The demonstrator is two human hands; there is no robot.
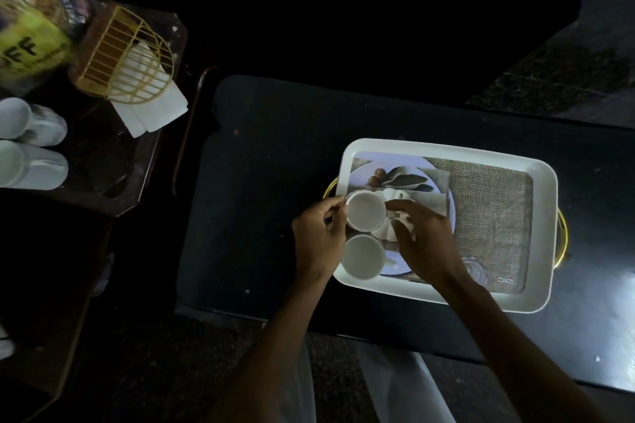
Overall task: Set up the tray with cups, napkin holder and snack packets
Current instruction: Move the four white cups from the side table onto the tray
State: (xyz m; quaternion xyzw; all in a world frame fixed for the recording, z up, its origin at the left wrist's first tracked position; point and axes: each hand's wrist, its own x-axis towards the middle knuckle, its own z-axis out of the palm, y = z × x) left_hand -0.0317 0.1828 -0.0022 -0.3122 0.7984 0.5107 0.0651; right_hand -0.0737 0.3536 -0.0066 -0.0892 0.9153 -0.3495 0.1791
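Trays: one, white tray (pixel 443 148) on the dark table (pixel 261 182).
Cups on tray: two, far cup (pixel 366 209) and near cup (pixel 363 256).
Cups on side table: two, (pixel 31 118) and (pixel 32 164), lying sideways.
Napkin holders: one, wire holder (pixel 123 55).
Snack packets: one seen, packet (pixel 34 17).
Hands: two.

A white tray (pixel 543 244) with gold handles lay on the dark tabletop (pixel 261 182), two white cups (pixel 365 214) upright at its left end. Two more cups (pixel 32 142), a gold wire napkin holder (pixel 120 55) with napkins, and a snack packet (pixel 31 27) sat on the side table.
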